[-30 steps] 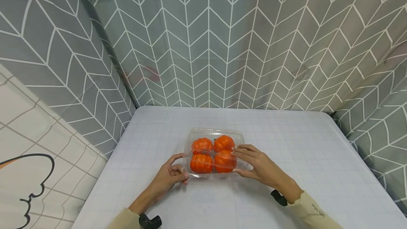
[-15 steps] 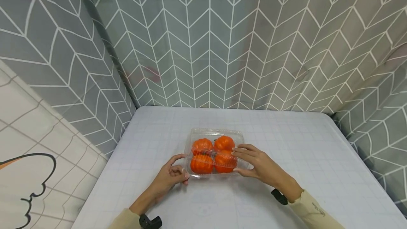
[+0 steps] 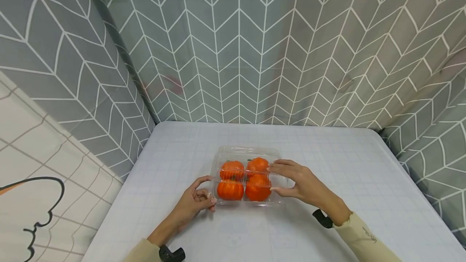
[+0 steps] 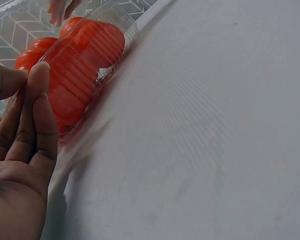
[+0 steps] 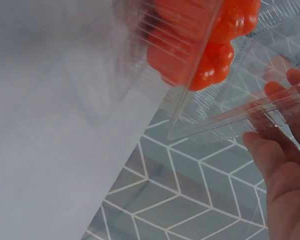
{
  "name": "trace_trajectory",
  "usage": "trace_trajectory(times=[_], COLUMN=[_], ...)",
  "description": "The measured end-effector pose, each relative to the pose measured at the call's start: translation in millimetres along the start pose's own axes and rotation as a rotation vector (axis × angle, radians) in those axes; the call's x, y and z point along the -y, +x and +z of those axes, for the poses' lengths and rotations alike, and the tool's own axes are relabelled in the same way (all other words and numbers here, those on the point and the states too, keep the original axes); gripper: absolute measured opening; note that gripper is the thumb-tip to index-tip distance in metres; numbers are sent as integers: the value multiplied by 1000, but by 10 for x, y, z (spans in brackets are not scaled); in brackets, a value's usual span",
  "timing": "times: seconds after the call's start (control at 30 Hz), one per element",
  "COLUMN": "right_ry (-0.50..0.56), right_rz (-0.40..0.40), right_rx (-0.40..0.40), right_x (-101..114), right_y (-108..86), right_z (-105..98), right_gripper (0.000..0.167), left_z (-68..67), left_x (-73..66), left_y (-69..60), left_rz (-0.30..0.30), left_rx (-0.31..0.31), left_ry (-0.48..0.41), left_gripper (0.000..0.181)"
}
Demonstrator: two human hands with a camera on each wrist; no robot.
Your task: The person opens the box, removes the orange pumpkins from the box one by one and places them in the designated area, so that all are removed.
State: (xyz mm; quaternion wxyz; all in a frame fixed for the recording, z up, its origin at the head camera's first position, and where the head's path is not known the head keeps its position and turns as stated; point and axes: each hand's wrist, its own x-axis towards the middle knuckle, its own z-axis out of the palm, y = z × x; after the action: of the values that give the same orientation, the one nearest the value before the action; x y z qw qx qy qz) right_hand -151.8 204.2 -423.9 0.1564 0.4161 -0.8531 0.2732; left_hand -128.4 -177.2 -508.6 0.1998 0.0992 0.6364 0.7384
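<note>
Several orange bell peppers [image 3: 230, 190] sit in a clear plastic clamshell box [image 3: 220, 153] on the white table. My left hand [image 3: 194, 201] pinches the box's near left edge between thumb and fingers, as the left wrist view also shows. My right hand [image 3: 296, 179] grips the right side of the clear lid [image 5: 230, 120], thumb on the near side and fingers over it. In the right wrist view, the lid stands at an angle, apart from the base's rim at that corner. The peppers [image 4: 70, 75] show through the plastic near my left fingers.
The white table [image 3: 327, 144] extends around the box on all sides. Grey curtains [image 3: 251, 51] with white chevron lines hang behind it and at both sides. A white grid-patterned cloth [image 3: 54, 165] lies at the left. Each wrist carries a black camera mount [image 3: 172, 254].
My right hand has shifted slightly right and up with the lid's right side. The box's front edge and peppers appear slightly nearer. My left hand keeps its place.
</note>
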Motion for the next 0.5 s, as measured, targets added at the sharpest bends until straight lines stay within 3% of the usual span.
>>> trace_trajectory(times=[0.2,0.5], right_ry=[12,-40], right_rz=[-9,-36], right_rx=[-45,-158], right_x=[-41,-83], right_y=[3,54], right_z=[-7,-61], right_gripper=[54,52], left_z=[1,0], left_x=[1,13], left_y=[1,0], left_rz=[-15,18], left_rx=[-8,6], left_ry=[-4,-10], left_gripper=[79,78])
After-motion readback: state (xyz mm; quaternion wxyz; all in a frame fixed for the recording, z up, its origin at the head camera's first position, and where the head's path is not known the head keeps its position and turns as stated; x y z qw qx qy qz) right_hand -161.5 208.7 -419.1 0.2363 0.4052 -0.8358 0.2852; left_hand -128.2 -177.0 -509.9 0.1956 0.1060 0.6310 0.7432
